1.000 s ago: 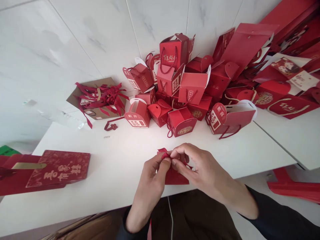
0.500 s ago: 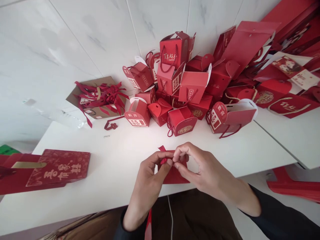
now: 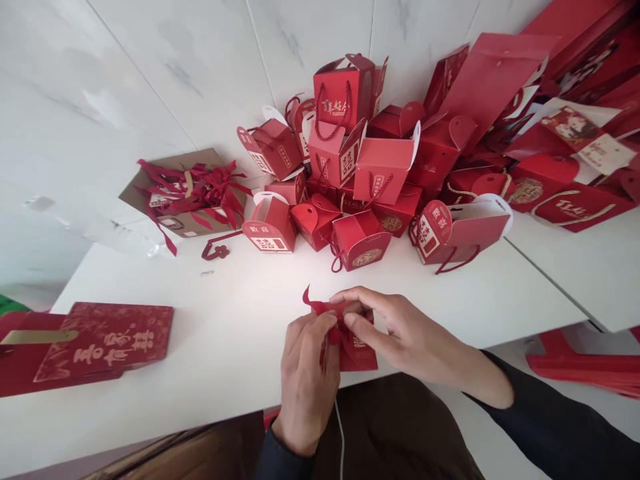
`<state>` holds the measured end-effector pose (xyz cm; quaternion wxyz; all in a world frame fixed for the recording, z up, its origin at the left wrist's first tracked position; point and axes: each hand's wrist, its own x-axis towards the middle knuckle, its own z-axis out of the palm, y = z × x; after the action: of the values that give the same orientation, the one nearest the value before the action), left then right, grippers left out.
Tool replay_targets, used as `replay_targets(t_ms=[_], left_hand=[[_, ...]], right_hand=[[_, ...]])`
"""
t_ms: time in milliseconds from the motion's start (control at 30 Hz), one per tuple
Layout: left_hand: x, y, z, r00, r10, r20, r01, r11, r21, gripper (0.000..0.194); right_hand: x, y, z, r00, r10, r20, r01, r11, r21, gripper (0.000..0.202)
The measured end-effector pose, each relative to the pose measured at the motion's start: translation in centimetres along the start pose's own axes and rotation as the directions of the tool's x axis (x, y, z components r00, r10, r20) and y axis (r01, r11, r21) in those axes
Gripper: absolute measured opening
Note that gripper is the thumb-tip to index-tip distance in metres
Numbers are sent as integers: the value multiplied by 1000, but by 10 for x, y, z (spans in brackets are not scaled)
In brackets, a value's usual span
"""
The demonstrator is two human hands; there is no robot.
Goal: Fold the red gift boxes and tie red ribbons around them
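A small red gift box (image 3: 361, 359) with pale printed characters lies at the table's near edge, partly covered by my hands. Across its top runs a red ribbon (image 3: 313, 302), one loose tail curling up at the back left. My left hand (image 3: 309, 363) is closed, thumb and fingertips pinching the ribbon over the box. From the other side my right hand (image 3: 395, 328) grips the ribbon too, its thumb and forefinger close to the left fingertips. Fingers hide the exact shape of the ribbon where it meets the box.
Behind my hands, several red gift boxes (image 3: 387, 167) are piled against the marble-look wall. A cardboard box (image 3: 193, 225) of red ribbons stands back left. A red bag (image 3: 107, 340) lies flat at the left. More red bags (image 3: 575, 207) crowd the right.
My left hand has turned over, knuckles now up, and come closer to the right. More ribbon and the box's printed front now show. The view has shifted slightly.
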<state>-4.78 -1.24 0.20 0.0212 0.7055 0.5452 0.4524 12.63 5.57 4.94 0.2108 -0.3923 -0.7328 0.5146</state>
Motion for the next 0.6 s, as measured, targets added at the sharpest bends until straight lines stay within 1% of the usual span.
replay_targets(t_ms=[67,133,233,300,400,500,600], left_hand=[[-1,0,3,996,66,-56,-66,998,12,31],[0,0,4,987,119,-109,-111,991,71,31],[0,2,5,974,132,-185,-102,981,163,30],[0,2,4,971,119,-208,-83,981,173,30],[-1,5,2,972,111,-208,-75,981,177,33],[-3,12,-2,974,93,-206,-55,981,184,32],[-11,18,-6,984,-23,-174,44,992,120,30]], right_hand=[[1,-2,-5,1000,7,18,-8,1000,26,31],[4,-3,-8,998,-24,52,22,999,36,28],[8,-2,-10,993,-23,113,19,999,41,20],[10,-2,-10,993,-2,115,-3,999,38,16],[11,-1,-11,998,-25,63,26,999,-22,14],[12,2,-13,993,-117,-29,110,978,-178,14],[12,9,-16,979,-189,-76,156,936,-315,16]])
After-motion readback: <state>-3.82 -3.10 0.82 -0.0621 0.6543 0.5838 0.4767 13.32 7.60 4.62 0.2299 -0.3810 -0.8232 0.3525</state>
